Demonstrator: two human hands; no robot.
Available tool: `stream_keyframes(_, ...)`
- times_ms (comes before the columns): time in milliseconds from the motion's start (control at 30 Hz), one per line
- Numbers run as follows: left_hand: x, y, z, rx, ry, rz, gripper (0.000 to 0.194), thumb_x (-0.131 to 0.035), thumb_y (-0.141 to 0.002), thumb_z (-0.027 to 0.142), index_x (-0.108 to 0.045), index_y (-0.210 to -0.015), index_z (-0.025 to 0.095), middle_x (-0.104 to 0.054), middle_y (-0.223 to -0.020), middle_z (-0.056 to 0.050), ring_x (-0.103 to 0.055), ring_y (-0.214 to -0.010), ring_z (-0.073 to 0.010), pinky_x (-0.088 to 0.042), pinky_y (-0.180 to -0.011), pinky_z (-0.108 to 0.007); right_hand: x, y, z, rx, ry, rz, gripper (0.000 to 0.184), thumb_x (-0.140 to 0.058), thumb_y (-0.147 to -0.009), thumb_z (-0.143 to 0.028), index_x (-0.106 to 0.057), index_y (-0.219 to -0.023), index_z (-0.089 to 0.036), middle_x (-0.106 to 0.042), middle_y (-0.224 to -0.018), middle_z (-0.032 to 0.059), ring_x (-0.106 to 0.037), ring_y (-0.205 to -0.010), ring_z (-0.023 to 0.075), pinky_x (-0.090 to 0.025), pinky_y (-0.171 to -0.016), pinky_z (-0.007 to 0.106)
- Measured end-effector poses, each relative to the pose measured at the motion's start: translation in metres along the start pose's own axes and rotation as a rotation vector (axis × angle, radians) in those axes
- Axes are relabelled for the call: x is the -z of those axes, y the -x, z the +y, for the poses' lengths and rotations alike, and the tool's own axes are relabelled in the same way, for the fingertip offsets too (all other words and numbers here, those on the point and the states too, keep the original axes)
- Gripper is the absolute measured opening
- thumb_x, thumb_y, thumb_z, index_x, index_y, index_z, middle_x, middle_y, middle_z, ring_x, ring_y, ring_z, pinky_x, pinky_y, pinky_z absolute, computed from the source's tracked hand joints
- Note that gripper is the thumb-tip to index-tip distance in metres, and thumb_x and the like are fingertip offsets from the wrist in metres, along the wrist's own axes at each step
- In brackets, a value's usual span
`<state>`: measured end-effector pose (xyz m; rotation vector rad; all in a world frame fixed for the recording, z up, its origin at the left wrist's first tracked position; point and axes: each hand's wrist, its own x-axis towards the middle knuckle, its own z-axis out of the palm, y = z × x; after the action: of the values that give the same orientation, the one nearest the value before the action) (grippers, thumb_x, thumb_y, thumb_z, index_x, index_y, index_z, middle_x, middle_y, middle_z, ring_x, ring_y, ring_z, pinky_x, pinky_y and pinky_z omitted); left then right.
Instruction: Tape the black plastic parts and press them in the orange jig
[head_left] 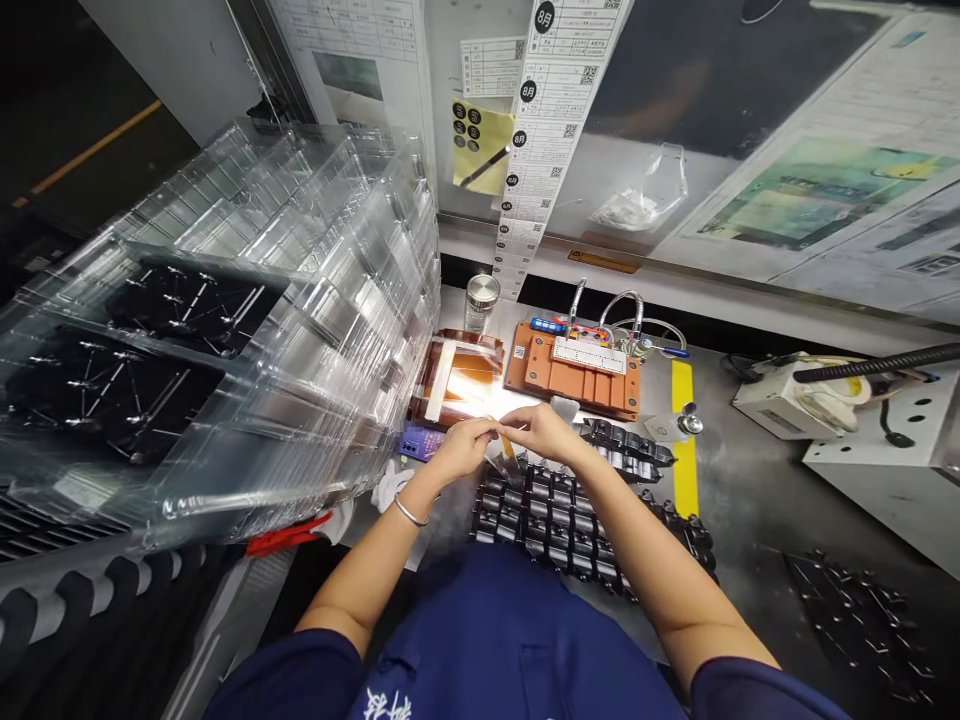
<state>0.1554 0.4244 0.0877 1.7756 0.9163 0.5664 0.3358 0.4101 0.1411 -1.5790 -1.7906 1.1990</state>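
L hand (466, 447) & R hand (547, 434) meet tip to tip; can't tell if a small pc. is pinched betw. them. Best: light pinch, wrists steady, work low over the table (739, 485) so nothing drops among the black moulded parts (566, 515) just below. Amber-brown sheet (474, 368) lies just beyond the hands, orange block (574, 372) to its R. Hidden: some moulded parts, under R forearm; purple phone (418, 442), partly behind L hand. Far-R dark pcs. (862, 620) too dim, approx. shape only.
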Motion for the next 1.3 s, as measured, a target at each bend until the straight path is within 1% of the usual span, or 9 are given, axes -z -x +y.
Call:
stream_keyframes(133,-0.006,0.003,-0.003,0.013,0.126,0.018,0.029,-0.049,-0.084,0.017,-0.071,-0.103,0.019,-0.072,-0.096,-0.006,-0.065,-0.088,-0.0163,-0.051,-0.086,-0.030,0.005,0.002,0.002,-0.040,-0.094,0.016,0.024,-0.063,-0.075,-0.041,-0.074,-0.070,-0.019,-0.072,-0.068,0.0022,-0.064,-0.065,0.0180,-0.047,-0.061,0.027)
stream_keyframes(233,-0.006,0.002,-0.008,0.139,0.279,0.085,0.025,-0.053,-0.083,0.022,-0.071,-0.100,0.017,-0.072,-0.092,-0.006,-0.065,-0.077,-0.0144,-0.054,-0.077,-0.028,0.012,0.008,0.010,-0.099,-0.165,0.146,0.028,-0.067,-0.071,-0.045,-0.070,-0.067,-0.017,-0.070,-0.064,0.0030,-0.063,-0.062,0.0171,-0.048,-0.058,0.027)
stream_keyframes(433,0.011,-0.018,-0.032,0.406,0.409,0.413,0.022,-0.055,-0.079,0.019,-0.068,-0.095,0.012,-0.069,-0.077,-0.004,-0.059,-0.055,-0.0110,-0.051,-0.056,-0.025,0.041,0.048,0.042,-0.267,-0.431,0.794,0.039,-0.077,-0.055,-0.051,-0.066,-0.068,-0.016,-0.065,-0.058,0.0020,-0.062,-0.054,0.0159,-0.052,-0.053,0.029)
stream_keyframes(533,0.016,-0.031,-0.046,0.453,0.262,0.566,0.021,-0.051,-0.081,0.017,-0.065,-0.094,0.012,-0.069,-0.087,-0.008,-0.064,-0.069,-0.0148,-0.053,-0.064,-0.027,0.050,0.077,0.053,-0.278,-0.446,1.073,0.040,-0.080,-0.052,-0.048,-0.065,-0.069,-0.015,-0.063,-0.056,0.0004,-0.060,-0.050,0.0142,-0.052,-0.049,0.028)
stream_keyframes(733,0.024,-0.048,-0.061,0.533,-0.311,0.629,0.029,-0.039,-0.088,0.011,-0.063,-0.104,0.014,-0.068,-0.098,-0.013,-0.064,-0.092,-0.0227,-0.048,-0.085,-0.035,0.065,0.143,0.054,-0.288,-0.435,1.501,0.037,-0.078,-0.055,-0.048,-0.060,-0.067,-0.018,-0.061,-0.058,-0.0021,-0.055,-0.047,0.0109,-0.051,-0.045,0.025)
stream_keyframes(867,0.027,-0.053,-0.063,0.464,-0.687,0.484,0.036,-0.030,-0.091,0.009,-0.058,-0.113,0.012,-0.062,-0.110,-0.018,-0.056,-0.107,-0.0267,-0.045,-0.088,-0.038,0.071,0.175,0.056,-0.302,-0.388,1.367,0.045,-0.081,-0.051,-0.053,-0.063,-0.069,-0.017,-0.063,-0.059,-0.0007,-0.057,-0.048,0.0112,-0.051,-0.045,0.024)
stream_keyframes(1033,0.026,-0.057,-0.060,0.280,-0.964,0.325,0.037,-0.032,-0.092,0.012,-0.055,-0.120,0.019,-0.053,-0.123,-0.016,-0.048,-0.117,-0.0274,-0.039,-0.095,-0.039,0.056,0.179,0.067,-0.321,-0.414,1.201,0.049,-0.079,-0.052,-0.059,-0.065,-0.071,-0.016,-0.065,-0.059,0.0001,-0.058,-0.047,0.0122,-0.052,-0.047,0.026)
stream_keyframes(1167,0.026,-0.054,-0.061,0.336,-1.023,0.263,0.036,-0.029,-0.092,0.009,-0.056,-0.115,0.018,-0.056,-0.110,-0.016,-0.053,-0.106,-0.0255,-0.044,-0.085,-0.034,0.052,0.178,0.079,-0.337,-0.404,1.077,0.049,-0.077,-0.053,-0.061,-0.065,-0.070,-0.017,-0.064,-0.057,0.0006,-0.059,-0.048,0.0140,-0.051,-0.048,0.028)
stream_keyframes(1300,0.023,-0.051,-0.063,0.442,-0.978,0.331,0.037,-0.027,-0.091,0.008,-0.059,-0.109,0.012,-0.058,-0.108,-0.018,-0.055,-0.106,-0.0252,-0.044,-0.088,-0.034,0.060,0.180,0.090,-0.366,-0.424,1.008,0.050,-0.077,-0.051,-0.063,-0.066,-0.070,-0.017,-0.064,-0.057,0.0006,-0.059,-0.049,0.0141,-0.052,-0.050,0.028)
